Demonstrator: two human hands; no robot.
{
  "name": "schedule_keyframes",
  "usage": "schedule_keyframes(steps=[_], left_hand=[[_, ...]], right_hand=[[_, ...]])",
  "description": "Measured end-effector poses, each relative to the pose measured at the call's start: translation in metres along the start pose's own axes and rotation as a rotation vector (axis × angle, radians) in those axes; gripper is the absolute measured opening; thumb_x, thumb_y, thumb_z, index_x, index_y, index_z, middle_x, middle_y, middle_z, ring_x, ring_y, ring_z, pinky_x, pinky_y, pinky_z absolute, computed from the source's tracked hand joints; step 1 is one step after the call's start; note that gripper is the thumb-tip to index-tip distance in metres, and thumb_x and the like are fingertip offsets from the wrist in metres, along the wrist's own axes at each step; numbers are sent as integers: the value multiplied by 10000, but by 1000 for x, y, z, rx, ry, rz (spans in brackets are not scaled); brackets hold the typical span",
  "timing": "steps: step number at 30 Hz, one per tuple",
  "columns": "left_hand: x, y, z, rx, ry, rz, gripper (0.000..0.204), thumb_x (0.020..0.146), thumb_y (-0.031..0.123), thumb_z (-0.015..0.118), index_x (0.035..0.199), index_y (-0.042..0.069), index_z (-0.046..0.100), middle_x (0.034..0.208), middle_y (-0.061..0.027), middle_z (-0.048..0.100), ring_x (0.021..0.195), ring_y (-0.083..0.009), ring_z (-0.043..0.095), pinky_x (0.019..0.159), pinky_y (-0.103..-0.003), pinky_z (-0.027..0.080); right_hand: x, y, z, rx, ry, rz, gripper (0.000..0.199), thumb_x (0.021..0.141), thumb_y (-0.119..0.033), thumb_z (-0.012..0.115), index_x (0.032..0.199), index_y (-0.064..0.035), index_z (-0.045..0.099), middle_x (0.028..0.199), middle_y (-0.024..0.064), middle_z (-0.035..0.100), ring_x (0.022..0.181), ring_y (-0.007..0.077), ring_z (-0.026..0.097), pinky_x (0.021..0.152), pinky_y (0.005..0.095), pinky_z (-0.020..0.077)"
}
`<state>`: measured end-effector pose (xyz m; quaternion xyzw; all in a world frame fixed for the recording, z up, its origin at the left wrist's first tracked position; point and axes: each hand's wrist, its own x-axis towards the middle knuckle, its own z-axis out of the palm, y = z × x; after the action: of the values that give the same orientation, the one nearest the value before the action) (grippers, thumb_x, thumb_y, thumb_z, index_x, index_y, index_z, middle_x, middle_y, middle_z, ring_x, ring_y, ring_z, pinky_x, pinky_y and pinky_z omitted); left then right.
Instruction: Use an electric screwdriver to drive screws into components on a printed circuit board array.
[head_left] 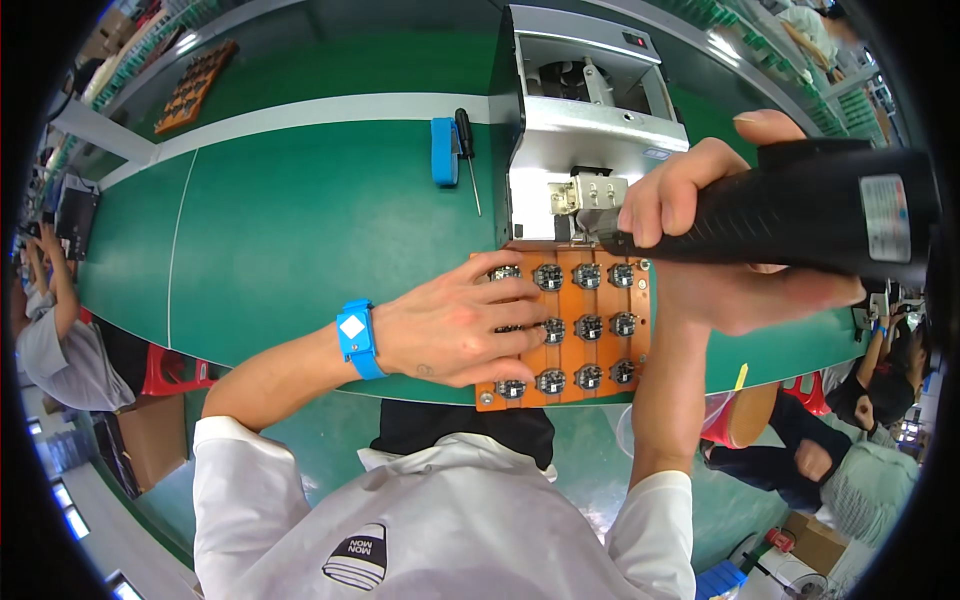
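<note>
Fixture brd [569, 303]: orange-brown, approx rect, lying flat on green bench [300, 220], far edge right by front of machine. Hw visible at 2 corners. Loaded w/ small round dark parts [588, 327], metallic bits on top, 3 rows x 4 cols; L col partly hidden, other 3 cols in clear view.

Handheld pwr tool [790, 215]: blk, fat body, ribbed taper twd nose, wht label nr rear. Raised off bench, approx horiz, nose pointing L at machine front, just above fixture's far R corner. Can't tell if tip touches.

Machine [600, 125]: silver w/ blk side, upright, mech visible thru top opening, small red disp lit, metal block on front.
</note>
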<state>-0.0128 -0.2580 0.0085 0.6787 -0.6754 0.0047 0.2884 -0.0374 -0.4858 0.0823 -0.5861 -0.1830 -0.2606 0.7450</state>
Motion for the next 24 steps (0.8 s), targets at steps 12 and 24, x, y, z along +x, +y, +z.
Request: schedule_keyframes(steps=[12,24], left_hand=[[0,1,-1,4,-21,-3,403,931,411,681,1110,51,708,1160,-105,678,1176,-271,601,1109,-533,388],[0,3,-1,17,0,-11,387,930,410,678,1090,59,695,1232,-116,643,1167,-269,596,1114,-511,384]], right_hand=[[3,-5,-6,33,-104,-41,1196,754,-994,290,1455,-25,340,772,125,561,592,239,565,571,391,508],[-12,-21,-8,182,-137,49,1083,807,-929,388,1350,8,352,737,142,565,537,252,542,506,386,500]])
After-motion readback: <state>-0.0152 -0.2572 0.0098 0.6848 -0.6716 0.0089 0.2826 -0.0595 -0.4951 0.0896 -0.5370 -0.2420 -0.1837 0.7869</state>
